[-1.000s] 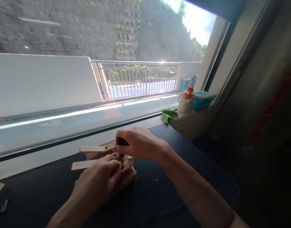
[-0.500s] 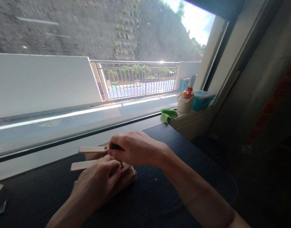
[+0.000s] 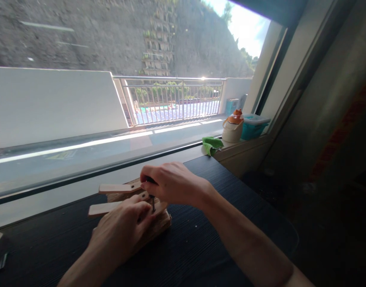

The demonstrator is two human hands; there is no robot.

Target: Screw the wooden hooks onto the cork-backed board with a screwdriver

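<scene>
My right hand (image 3: 171,183) is closed around the dark handle of a screwdriver (image 3: 153,204), whose metal shaft points down at the wood. The tip meets a light wooden strip near the right end of a rough, bark-edged wooden block (image 3: 163,224). My left hand (image 3: 120,223) is closed over the strip and block, its thumb and forefinger beside the shaft; part of what it grips is hidden under the palm. Two pale wooden strips, an upper one (image 3: 115,188) and a lower one (image 3: 102,209), stick out leftward from the block. The upper strip has a dark hole or screw head.
The block lies on a black table (image 3: 218,223) against a window sill. A green cloth (image 3: 212,145), a cream bottle with an orange lid (image 3: 232,129) and a teal box (image 3: 253,126) are on the sill. A small metallic piece (image 3: 2,261) lies at the table's left.
My right hand has turned and risen slightly on the screwdriver, so more of the shaft shows. My left hand and the block stay in place.
</scene>
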